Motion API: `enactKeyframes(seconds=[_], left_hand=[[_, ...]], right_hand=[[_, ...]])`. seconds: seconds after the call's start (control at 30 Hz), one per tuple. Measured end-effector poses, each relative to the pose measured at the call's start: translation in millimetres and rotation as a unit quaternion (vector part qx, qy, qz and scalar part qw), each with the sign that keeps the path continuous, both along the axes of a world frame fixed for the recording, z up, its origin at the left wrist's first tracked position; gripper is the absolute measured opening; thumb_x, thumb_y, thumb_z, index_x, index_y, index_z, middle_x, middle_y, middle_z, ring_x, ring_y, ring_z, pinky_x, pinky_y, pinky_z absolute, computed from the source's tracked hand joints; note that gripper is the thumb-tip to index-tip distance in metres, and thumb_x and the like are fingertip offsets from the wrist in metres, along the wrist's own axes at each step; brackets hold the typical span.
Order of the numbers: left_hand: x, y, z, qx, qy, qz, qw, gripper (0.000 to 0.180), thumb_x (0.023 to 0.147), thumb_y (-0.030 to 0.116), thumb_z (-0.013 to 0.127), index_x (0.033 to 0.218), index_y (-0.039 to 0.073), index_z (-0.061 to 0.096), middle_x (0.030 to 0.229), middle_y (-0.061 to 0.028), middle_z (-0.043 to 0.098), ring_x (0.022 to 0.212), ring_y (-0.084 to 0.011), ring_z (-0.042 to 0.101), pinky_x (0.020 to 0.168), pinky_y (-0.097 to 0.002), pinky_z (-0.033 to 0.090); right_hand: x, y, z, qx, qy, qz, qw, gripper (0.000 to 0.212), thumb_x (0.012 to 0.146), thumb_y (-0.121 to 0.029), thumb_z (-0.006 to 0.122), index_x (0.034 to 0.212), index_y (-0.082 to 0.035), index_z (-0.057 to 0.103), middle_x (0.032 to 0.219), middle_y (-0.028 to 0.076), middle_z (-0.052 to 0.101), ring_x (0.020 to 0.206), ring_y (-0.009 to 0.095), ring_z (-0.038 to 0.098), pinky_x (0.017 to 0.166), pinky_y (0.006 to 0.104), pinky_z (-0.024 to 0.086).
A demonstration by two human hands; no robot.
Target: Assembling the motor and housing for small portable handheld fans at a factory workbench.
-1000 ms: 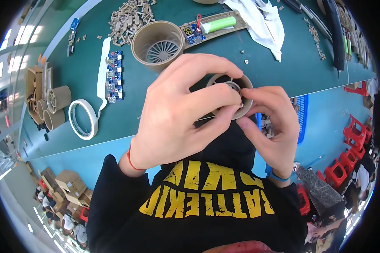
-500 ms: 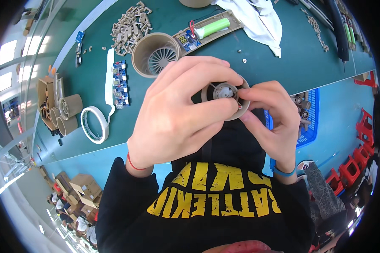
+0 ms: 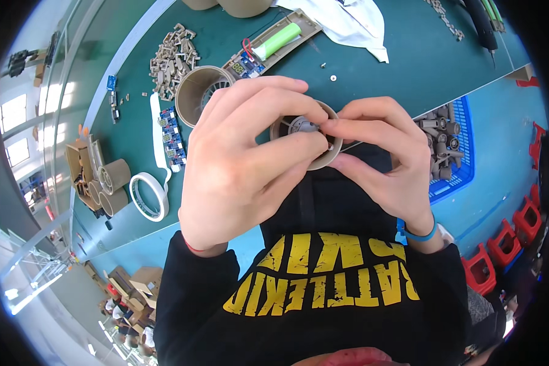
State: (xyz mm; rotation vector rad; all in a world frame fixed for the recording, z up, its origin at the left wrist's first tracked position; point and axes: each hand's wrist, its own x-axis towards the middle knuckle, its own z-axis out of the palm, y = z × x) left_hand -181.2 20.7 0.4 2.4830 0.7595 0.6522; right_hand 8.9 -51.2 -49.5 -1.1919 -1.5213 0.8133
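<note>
Close in front of my chest, both hands are at a short tan plastic tube (image 3: 322, 160) with its round opening facing up. Inside it sits a pale round motor-like core (image 3: 302, 125), partly covered by fingers. My left hand (image 3: 244, 152) is closed around the tube's left side, with fingertips over the rim and opening. Thumb and fingers of my right hand (image 3: 390, 149) pinch the right edge. Whatever small piece may be between the fingertips is hidden. Behind my left hand stands a wider tan cup (image 3: 189, 91) with a slatted bottom.
On the green table are a tan handle shell with a green battery (image 3: 277, 41), a pile of tan parts (image 3: 174, 61), a row of circuit boards (image 3: 174, 146), a tape roll (image 3: 136, 196), a white cloth (image 3: 360, 27) and a dark screwdriver-like tool (image 3: 480, 27). A blue basket (image 3: 468, 143) holds tan parts.
Both hands and the tube have shifted a little left in view, and the tube's opening appears more tilted. The surroundings have shifted too as the view moved. The grip looks about the same.
</note>
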Motion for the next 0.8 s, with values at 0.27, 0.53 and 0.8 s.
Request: enactKeyframes(seconds=[0.27,0.53,0.8], left_hand=[[1,1,3,0.004,0.03,-0.005,1.0,0.024,0.053,0.003,0.075,0.076,0.01,0.074,0.095,-0.006,0.066,0.101,-0.0291,0.062,0.083,-0.0367,0.05],[5,-6,-1,-0.032,0.02,0.018,0.999,0.022,0.057,0.005,0.078,0.078,0.008,0.072,0.101,-0.0079,0.067,0.103,-0.028,0.062,0.085,-0.0365,0.049],[-2,-14,-9,-0.121,-0.019,0.031,0.992,0.048,0.058,0.014,0.087,0.099,0.004,0.064,0.115,-0.0134,0.065,0.099,-0.0254,0.064,0.08,-0.0327,0.051]], right_hand=[[0,-2,-8,0.002,0.024,0.016,1.0,0.036,0.069,0.005,0.075,0.103,-0.005,0.072,0.105,0.009,0.063,0.091,0.019,0.064,0.079,0.0292,0.052],[-6,-12,-12,-0.019,0.085,-0.022,0.996,0.026,0.073,0.007,0.071,0.097,-0.002,0.069,0.094,0.008,0.065,0.079,0.017,0.066,0.07,0.0271,0.054],[-14,-20,-1,-0.089,0.006,-0.066,0.994,0.017,0.073,0.009,0.069,0.085,-0.001,0.062,0.079,0.006,0.06,0.061,0.011,0.058,0.055,0.0218,0.045]])
